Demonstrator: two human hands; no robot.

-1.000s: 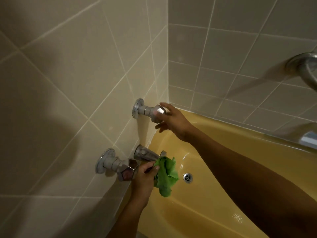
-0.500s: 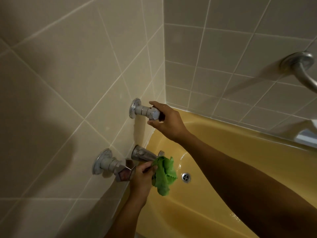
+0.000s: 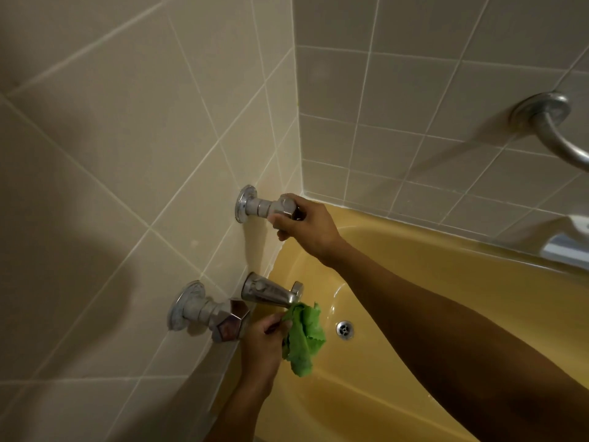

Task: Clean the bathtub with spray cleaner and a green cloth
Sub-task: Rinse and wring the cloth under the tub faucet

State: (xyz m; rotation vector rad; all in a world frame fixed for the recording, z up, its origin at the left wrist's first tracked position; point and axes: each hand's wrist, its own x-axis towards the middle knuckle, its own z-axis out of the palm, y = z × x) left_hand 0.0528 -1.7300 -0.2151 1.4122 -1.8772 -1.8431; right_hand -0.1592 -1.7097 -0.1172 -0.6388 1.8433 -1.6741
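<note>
The left hand (image 3: 261,342) is pinching the crumpled green cloth (image 3: 304,338) just below the spout (image 3: 269,293) at the yellow bathtub (image 3: 446,260)'s tap end, while farther off the right hand (image 3: 306,228) is gripping the far tap handle (image 3: 264,207) with curled fingers.

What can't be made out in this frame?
Head view:
Spray cleaner: nowhere in frame.
Upper chrome tap handle: end covered by the right hand.
Chrome spout: outlet underneath, out of sight above the crumpled green cloth the left hand grips.
Curved chrome grab bar: cut off by the right edge.
</note>
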